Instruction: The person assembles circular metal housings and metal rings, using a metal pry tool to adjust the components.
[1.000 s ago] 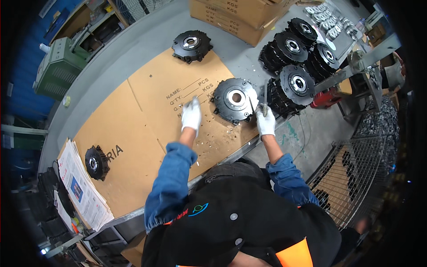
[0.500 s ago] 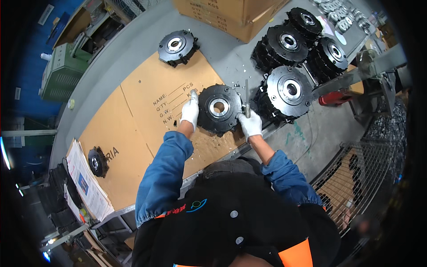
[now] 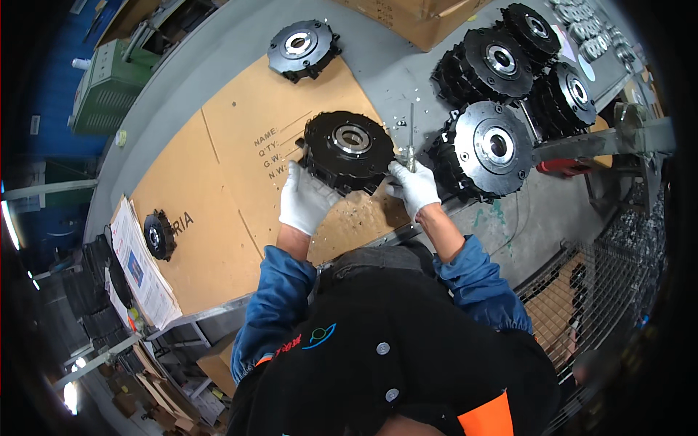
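A black round metal part point(image 3: 323, 142) with a lugged rim and silver hub ring is tilted up over the cardboard. My left hand point(image 3: 307, 202), in a white glove, supports its near left edge, thumb up beside the rim and fingers reaching underneath. At its right edge, my gloved right hand point(image 3: 416, 187) grips the rim with the fingertips. The same hand holds a slim screwdriver-like tool point(image 3: 412, 131), its thin shaft pointing away from me. How far the part is off the cardboard I cannot tell.
Flattened cardboard point(image 3: 211, 232) with small chips covers the grey table. Another round part point(image 3: 299, 45) lies beyond; a smaller one point(image 3: 158, 234) sits left beside papers point(image 3: 142, 269). Stacked parts point(image 3: 494, 145) stand right, a carton point(image 3: 414, 18) behind. A wire cage point(image 3: 574, 291) is at lower right.
The round part has gone from lying flat to tilted, its near side wall now showing. My left hand has shifted from its left side to beneath the near edge. The right hand keeps the tool.
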{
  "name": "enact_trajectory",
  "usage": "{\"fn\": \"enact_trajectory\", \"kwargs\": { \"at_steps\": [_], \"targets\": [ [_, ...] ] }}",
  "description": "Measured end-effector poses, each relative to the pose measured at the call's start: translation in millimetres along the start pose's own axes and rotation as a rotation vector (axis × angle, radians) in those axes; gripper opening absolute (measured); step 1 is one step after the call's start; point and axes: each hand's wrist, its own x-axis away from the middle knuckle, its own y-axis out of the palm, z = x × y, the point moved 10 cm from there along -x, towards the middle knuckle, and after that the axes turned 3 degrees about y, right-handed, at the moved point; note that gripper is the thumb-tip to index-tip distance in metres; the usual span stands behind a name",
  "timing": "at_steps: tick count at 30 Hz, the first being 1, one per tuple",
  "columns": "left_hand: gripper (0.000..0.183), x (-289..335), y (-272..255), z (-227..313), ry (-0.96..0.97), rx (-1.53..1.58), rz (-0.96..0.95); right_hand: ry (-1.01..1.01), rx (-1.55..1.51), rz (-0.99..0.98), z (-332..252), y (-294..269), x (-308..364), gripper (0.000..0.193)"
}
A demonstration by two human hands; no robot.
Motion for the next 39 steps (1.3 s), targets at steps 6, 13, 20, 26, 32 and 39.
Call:
{"fn": "enact_trajectory", "kwargs": {
  "at_steps": [6, 13, 20, 26, 32, 39],
  "targets": [
    [0.059, -1, -13, 8, 0.05, -0.362, 0.155, 0.003, 0.454, 0.023, -18, -7, 17, 0.034],
    [0.052, -21, -68, 30, 0.179, -0.637, 0.371, -0.584, 0.987, -0.129, -84, 0, 94, 0.045],
    [0.071, -2, -76, 21, 0.126, -0.78, 0.584, -0.76, 1.608, -0.31, -43, 33, 138, 0.02],
    [0.095, -7, -103, 25, 0.152, -1.12, 0.71, -0.776, 1.788, -0.324, -20, 64, 129, 0.015],
    [0.096, -17, -124, 24, 0.134, -1.13, 0.737, -0.738, 1.903, -0.342, -12, 87, 119, 0.015],
    [0.095, -13, -115, 26, 0.163, -1.175, 0.745, -0.742, 1.983, -0.353, -6, 107, 119, 0.016]
  ]
}}
